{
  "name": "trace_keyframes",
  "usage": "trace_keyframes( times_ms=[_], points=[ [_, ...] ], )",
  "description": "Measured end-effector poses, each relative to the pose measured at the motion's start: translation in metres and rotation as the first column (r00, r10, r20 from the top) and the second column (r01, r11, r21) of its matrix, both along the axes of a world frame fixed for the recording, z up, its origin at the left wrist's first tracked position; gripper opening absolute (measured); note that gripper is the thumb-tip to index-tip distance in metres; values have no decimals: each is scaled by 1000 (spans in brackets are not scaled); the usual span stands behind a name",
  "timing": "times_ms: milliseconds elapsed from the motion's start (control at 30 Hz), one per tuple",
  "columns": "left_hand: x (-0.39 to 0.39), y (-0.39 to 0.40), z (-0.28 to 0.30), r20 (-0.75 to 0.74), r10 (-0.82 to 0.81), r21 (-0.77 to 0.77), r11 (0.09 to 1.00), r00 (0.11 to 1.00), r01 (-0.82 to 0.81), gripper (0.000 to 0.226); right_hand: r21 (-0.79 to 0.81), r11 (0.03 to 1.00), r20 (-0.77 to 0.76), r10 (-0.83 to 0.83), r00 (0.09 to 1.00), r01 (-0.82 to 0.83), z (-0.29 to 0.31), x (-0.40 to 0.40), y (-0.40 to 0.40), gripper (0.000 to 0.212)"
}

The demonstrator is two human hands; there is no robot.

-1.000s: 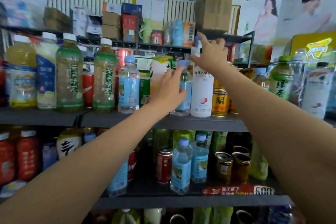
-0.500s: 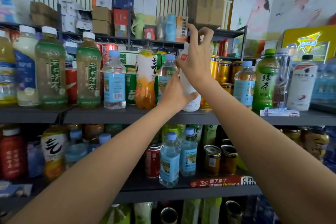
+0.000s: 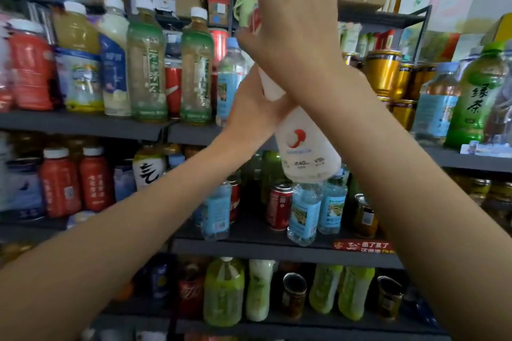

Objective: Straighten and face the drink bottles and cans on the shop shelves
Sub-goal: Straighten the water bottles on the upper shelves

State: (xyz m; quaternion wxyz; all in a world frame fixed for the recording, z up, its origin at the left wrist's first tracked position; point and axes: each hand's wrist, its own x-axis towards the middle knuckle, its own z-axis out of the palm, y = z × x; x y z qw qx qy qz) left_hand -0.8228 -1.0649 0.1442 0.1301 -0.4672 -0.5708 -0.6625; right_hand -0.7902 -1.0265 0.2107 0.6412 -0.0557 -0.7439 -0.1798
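In front of the upper shelf [image 3: 83, 126], clear of its edge, the white lychee bottle [image 3: 307, 147] hangs in the air — tilted, its base swung down toward the viewer and its neck hidden up behind the right hand [image 3: 293, 33]. That hand covers the upper part of the bottle from in front; its fingers seem to wrap the neck, though the top of the frame cuts them off and the back of the hand hides the contact, so the grip is only probable. The left hand [image 3: 249, 116] comes in from below and left, its palm against the bottle's middle and its fingers hidden round the far side, evidently grasping the body.

The step in hand looks like facing a single bottle: it has been taken off the shelf and is being turned between both hands, with the red lychee mark and small print now toward the viewer. Its likely slot is the gap between the blue-label water bottle [image 3: 231, 80] and the gold cans [image 3: 383, 72], largely hidden by the arms.

Next, the bottle wants bringing upright and setting down on that shelf — label outward, in line with the front row. The neighbours stand close, so the base should go in straight and not sweep sideways.
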Motion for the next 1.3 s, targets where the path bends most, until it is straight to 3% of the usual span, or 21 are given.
trace_keyframes(
  times_ms=[133, 300, 500, 600, 700, 767, 833, 933, 1033, 1133, 1233, 1300],
  points=[
    [-59, -106, -51, 62, 71, -47, 997, 996, -68, 42, -147, 938, 245, 341, 908, -313, -30, -51, -86, 64],
    [-132, -267, -138, 109, 208, -335, 928, 972, -161, 61, -544, 718, 459, 687, 563, -434, -100, -128, -193, 52],
    [-224, -436, -257, 143, 436, -595, 756, 889, -275, 62, -829, 544, 467, 800, 376, -129, -239, -222, -326, 46],
    [-274, -478, -333, 159, 532, -743, 619, 832, -255, 74, -929, 364, 369, 885, 285, 73, -319, -256, -369, 38],
    [-310, -499, -407, 185, 609, -784, 565, 771, -258, 62, -955, 132, 191, 959, 210, 267, -398, -284, -399, 45],
    [-333, -502, -455, 98, 666, -840, 454, 739, -298, 45, -933, -76, 13, 969, 245, 352, -456, -305, -416, 47],
    [-361, -500, -503, 190, 713, -820, 493, 675, -291, 54, -878, -255, -105, 928, 358, 406, -518, -332, -428, 41],
    [-400, -497, -567, 190, 742, -873, 428, 643, -236, 60, -781, -368, -121, 882, 456, 505, -610, -371, -433, 52],
    [-431, -492, -615, 339, 754, -827, 524, 562, -205, 72, -716, -477, -202, 840, 503, 509, -665, -404, -431, 59],
    [-458, -482, -641, 448, 708, -764, 620, 546, -178, 75, -667, -641, -380, 731, 568, 379, -690, -430, -429, 56],
    [-482, -463, -642, 509, 636, -709, 692, 580, -137, 85, -738, -635, -420, 696, 582, 227, -705, -450, -431, 61],
    [-496, -450, -643, 490, 641, -706, 689, 590, -162, 89, -757, -624, -408, 682, 607, 193, -706, -460, -425, 65]
  ],
)
